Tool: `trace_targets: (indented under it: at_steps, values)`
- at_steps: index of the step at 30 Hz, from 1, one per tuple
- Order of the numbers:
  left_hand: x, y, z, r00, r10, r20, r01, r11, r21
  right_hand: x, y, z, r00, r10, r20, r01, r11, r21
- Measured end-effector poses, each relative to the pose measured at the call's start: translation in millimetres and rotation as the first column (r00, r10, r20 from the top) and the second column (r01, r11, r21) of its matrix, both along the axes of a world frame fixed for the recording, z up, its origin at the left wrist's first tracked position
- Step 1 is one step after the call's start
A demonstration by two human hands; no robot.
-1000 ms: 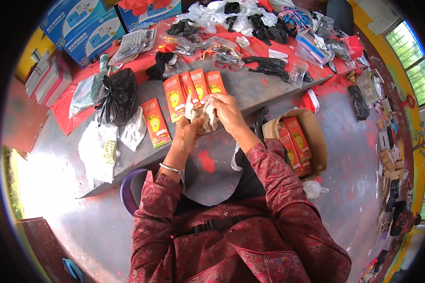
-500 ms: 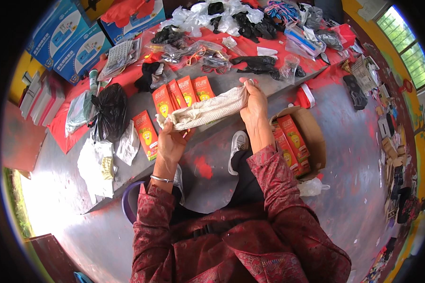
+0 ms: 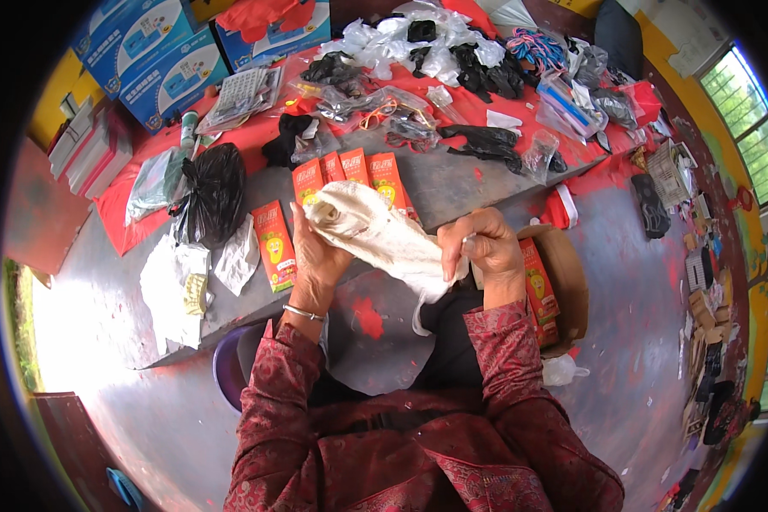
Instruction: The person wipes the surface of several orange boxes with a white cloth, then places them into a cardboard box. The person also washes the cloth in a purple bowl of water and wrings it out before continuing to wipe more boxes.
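A cream-coloured, textured cloth (image 3: 384, 239), long and narrow, is stretched between my hands above the edge of the grey table. Whether it is a sock or a towel I cannot tell. My left hand (image 3: 320, 256) grips its rolled, bunched end, the thumb at the outer side. At the lower right end my right hand (image 3: 484, 247) pinches it, with a loose corner hanging below. Orange-red packets (image 3: 358, 168) with a cartoon carrot lie just behind the cloth, partly covered by it. Left of my left hand lies another orange-red packet (image 3: 274, 246).
An open cardboard box (image 3: 569, 290) with more such packets stands by my right forearm. A tied black plastic bag (image 3: 213, 192) and white crumpled paper (image 3: 172, 286) lie at the left. Plastic bags (image 3: 410, 51) are heaped across the red-covered far side. A purple basin (image 3: 228, 367) sits below the table edge.
My right hand has come down and nearer, turning knuckles up, so the cloth now slopes down to the right. My left hand has lifted its end a little, bunching it.
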State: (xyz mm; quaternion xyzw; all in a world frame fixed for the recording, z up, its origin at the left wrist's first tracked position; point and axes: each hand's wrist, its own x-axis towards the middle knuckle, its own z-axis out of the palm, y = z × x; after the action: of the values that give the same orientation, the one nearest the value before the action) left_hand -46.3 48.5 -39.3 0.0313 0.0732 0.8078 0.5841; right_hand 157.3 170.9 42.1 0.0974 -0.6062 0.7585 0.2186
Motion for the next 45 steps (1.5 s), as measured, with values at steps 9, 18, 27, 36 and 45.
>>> trace_targets:
  at_steps: [9, 18, 27, 36, 45]
  values:
    - [7.8, -12.0, -2.6, 0.985, -0.078, -0.151, 0.060, 0.990, -0.125, -47.5, -24.1, 9.2, 0.914, -0.358, 0.189, 0.333, 0.930, 0.152]
    - [16.9, -36.7, 20.0, 0.961, -0.113, -0.253, 0.073, 0.984, -0.161, -73.6, -36.0, -29.1, 0.694, -0.720, 0.023, 0.460, 0.467, 0.755]
    - [3.4, -36.1, 1.8, 0.912, -0.194, -0.361, 0.029, 0.909, -0.417, -40.8, -0.1, -60.4, 0.738, -0.477, 0.477, 0.671, 0.599, -0.437]
    - [37.2, -70.6, 18.7, 0.737, -0.158, -0.657, 0.154, 0.986, -0.064, -35.3, -71.0, -10.4, 0.900, -0.351, 0.260, 0.433, 0.790, -0.433]
    - [73.5, -141.9, 26.4, 0.546, -0.193, -0.815, -0.135, 0.940, -0.312, 22.3, -98.8, -9.7, 0.807, -0.352, 0.474, 0.500, 0.835, -0.231]
